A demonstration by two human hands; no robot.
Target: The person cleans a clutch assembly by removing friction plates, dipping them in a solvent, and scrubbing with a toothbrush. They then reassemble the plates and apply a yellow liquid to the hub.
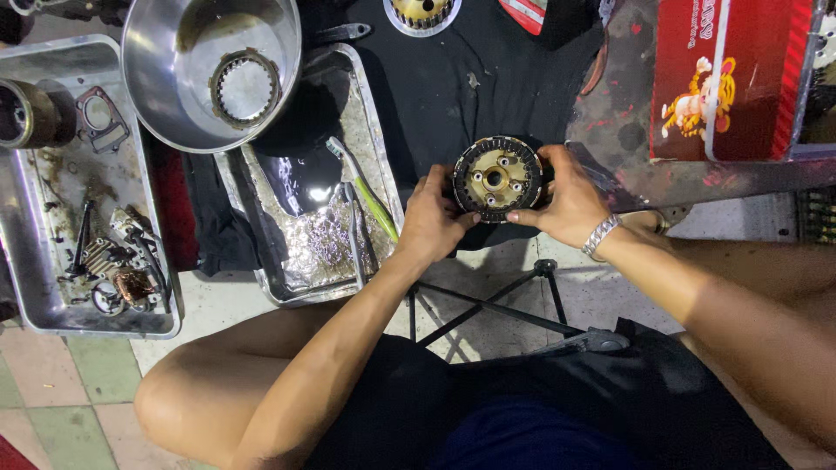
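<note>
Left hand [431, 218] and right hand [566, 204] both grip a round toothed metal part [497, 178]. Its far side is hidden by fingers. A toothbrush [366, 193] lies in the tray [383, 174] to the left.

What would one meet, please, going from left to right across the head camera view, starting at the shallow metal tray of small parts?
Shallow metal tray of small parts → green-handled toothbrush → left hand → round toothed clutch assembly → right hand → red printed box.
</note>
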